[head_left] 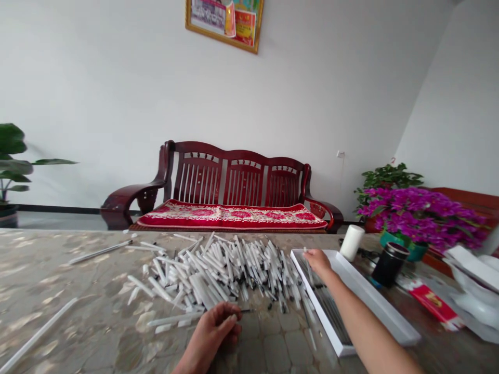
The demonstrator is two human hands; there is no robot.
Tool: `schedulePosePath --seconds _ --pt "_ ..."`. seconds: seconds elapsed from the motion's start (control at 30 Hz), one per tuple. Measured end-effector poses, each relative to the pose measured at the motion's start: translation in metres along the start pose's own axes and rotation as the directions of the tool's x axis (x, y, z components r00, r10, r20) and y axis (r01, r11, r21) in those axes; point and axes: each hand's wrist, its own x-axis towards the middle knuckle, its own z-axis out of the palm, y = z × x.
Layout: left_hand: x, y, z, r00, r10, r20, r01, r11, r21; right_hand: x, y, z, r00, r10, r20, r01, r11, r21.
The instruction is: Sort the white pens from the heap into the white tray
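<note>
"In the head view, where are the white sticks (230, 265)?"

"In a loose heap on the patterned table (97, 332), with dark ends showing here and there."

"And the left hand (218, 330)?"

"At the near edge of the heap. Its fingers are curled, thumb close to them. A thin dark tip pokes out just beside them, but I can't tell whether they grip anything."

"The right hand (318, 262)?"

"Over the far end of the open white box (372, 298), fingers narrow, pinching a small pale tip (305, 250)."

"What's in the box?"

"Thin grey sticks (333, 311), lying lengthwise in its left compartment; the right one shows bare white."

"Anything beyond it?"

"A white roll (352, 242) upright near its far end, then a black cup (390, 264) and purple flowers (423, 215) to the right. A red wooden bench (237, 182) stands past the table."
</note>
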Motion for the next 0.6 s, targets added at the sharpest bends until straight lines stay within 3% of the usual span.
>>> schedulePosePath --seconds 0.13,0.3,0.43,0.6 --pt "-0.003 0.003 0.0 0.999 -0.025 -0.033 0.026 0.999 0.021 0.012 0.002 0.011 0.996 0.052 0.077 -0.037 0.984 -0.176" --pt "-0.007 0.008 0.003 0.997 0.032 -0.067 -0.028 0.998 0.058 0.011 -0.007 0.007 0.991 0.044 0.125 -0.005 0.955 -0.295" --pt "-0.009 0.013 0.002 0.981 0.126 -0.147 -0.101 0.98 0.171 -0.004 -0.028 0.005 0.994 -0.021 0.106 0.057 0.934 -0.352" --pt "-0.009 0.015 0.0 0.973 0.149 -0.179 -0.111 0.973 0.204 -0.04 -0.063 0.022 0.976 -0.117 0.181 0.182 0.897 -0.403"
